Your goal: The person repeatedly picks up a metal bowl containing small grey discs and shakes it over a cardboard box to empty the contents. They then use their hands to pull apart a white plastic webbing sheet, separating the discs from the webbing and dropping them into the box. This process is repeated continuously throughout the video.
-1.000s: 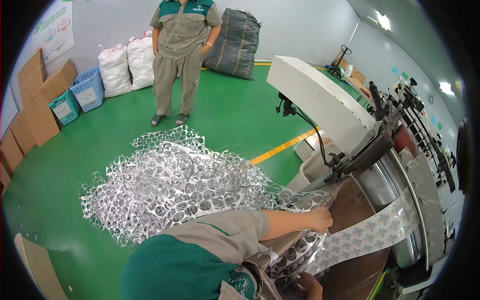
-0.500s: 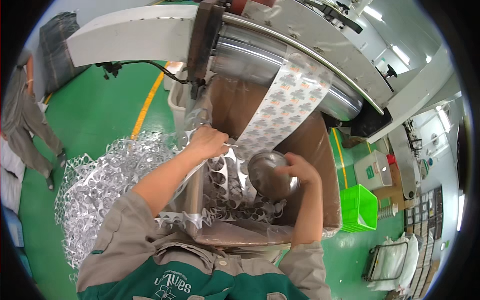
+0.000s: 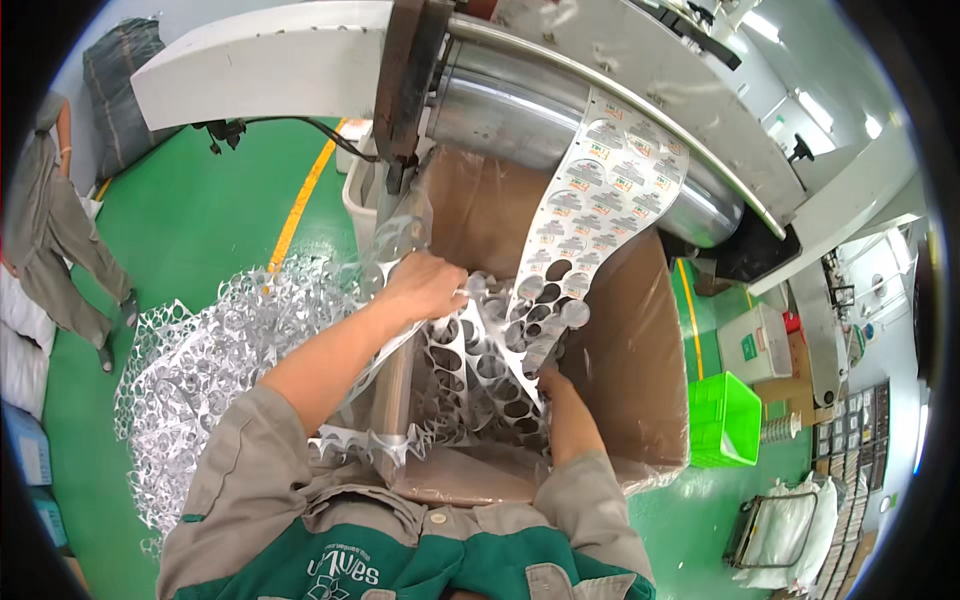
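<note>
A white foil strip printed with rows of round designs hangs from the metal roller into a brown box lined with clear plastic. Its lower end has round holes, with several loose silvery discs there. My left hand is closed on punched foil scrap at the box's left side. Lower in the box, my right hand is beside the punched strip's lower end. Foil covers most of its fingers, so I cannot see what it holds. The round metal bowl-like thing is out of sight.
A big heap of punched foil scrap lies on the green floor, left of the box. The machine's white arm spans the top. A green crate stands at right. Another person stands at far left.
My right hand has moved down and left, and the round metal thing it held no longer shows. Holes and loose discs now appear at the strip's lower end. My left hand stays on the scrap.
</note>
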Tool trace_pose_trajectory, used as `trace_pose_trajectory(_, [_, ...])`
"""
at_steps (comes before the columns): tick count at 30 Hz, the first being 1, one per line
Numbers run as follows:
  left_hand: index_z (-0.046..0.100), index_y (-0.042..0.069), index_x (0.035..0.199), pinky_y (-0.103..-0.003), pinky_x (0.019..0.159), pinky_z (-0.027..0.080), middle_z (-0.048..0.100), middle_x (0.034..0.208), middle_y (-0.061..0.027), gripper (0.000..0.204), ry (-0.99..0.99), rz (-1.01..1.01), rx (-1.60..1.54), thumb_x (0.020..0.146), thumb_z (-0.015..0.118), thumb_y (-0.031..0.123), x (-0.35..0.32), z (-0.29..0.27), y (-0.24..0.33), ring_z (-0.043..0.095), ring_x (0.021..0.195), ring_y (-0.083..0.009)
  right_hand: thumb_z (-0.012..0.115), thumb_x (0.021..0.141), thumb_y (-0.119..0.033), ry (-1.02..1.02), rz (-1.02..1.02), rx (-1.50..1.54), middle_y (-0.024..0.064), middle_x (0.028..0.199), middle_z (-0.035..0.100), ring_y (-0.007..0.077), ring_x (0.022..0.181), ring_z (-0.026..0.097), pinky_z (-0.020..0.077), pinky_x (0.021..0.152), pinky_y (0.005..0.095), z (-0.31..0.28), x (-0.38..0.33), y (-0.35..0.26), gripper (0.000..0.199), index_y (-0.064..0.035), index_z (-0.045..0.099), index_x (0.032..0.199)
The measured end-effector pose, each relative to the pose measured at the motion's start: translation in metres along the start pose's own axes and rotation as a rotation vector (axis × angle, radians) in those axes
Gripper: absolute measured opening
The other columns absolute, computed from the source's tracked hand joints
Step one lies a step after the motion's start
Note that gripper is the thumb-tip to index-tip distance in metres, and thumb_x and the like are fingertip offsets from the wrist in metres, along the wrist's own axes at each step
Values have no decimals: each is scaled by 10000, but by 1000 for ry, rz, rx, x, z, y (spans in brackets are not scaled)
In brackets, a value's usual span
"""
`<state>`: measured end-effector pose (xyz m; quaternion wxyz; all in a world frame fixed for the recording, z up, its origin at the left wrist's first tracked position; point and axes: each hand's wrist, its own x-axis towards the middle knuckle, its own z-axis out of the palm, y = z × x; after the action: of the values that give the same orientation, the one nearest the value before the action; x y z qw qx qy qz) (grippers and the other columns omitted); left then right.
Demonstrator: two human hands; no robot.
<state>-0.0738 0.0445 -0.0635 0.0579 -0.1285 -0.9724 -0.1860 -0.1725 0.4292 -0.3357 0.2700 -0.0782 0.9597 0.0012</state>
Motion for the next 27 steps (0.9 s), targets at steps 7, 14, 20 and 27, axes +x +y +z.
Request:
trace_pose_trajectory(7, [638, 89, 799, -433, 696, 470, 637, 749, -141, 224, -55, -38, 75, 720, 606, 295, -2, 2, 0, 613, 752, -323, 677, 700, -281, -62, -339, 57, 105, 780, 611, 219, 605, 564, 463, 545, 340, -200, -97, -98, 328, -20, 590, 878])
trace_pose_trajectory(14, [636, 114, 963, -396, 723, 468, 643, 812, -146, 279, 49, -75, -124, 777, 583, 314, -11, 0, -4, 613, 792, -297, 522, 835, -101, 124, -946, 1725, 72, 1056, 580, 184, 942, 570, 442, 849, 302, -276, -172, -98, 357, -10, 480, 1177])
trace_pose_trajectory(20, [627, 75, 1002, -236, 637, 408, 586, 789, 24, 251, 313, -157, -827, 835, 573, 254, -38, -95, -9, 489, 678, -75, 611, 759, -309, -160, -516, 873, 149, 1047, 585, 250, 931, 580, 468, 807, 397, -165, -67, -80, 475, -27, 507, 1127])
trace_pose_trajectory(27, [610, 26, 967, -188, 630, 402, 581, 797, 22, 271, 348, -360, -948, 878, 530, 269, -56, -85, -49, 496, 697, -29, 735, 599, -323, -314, -280, -214, 106, 822, 627, 200, 696, 575, 461, 617, 351, -170, -99, -104, 426, -17, 633, 876])
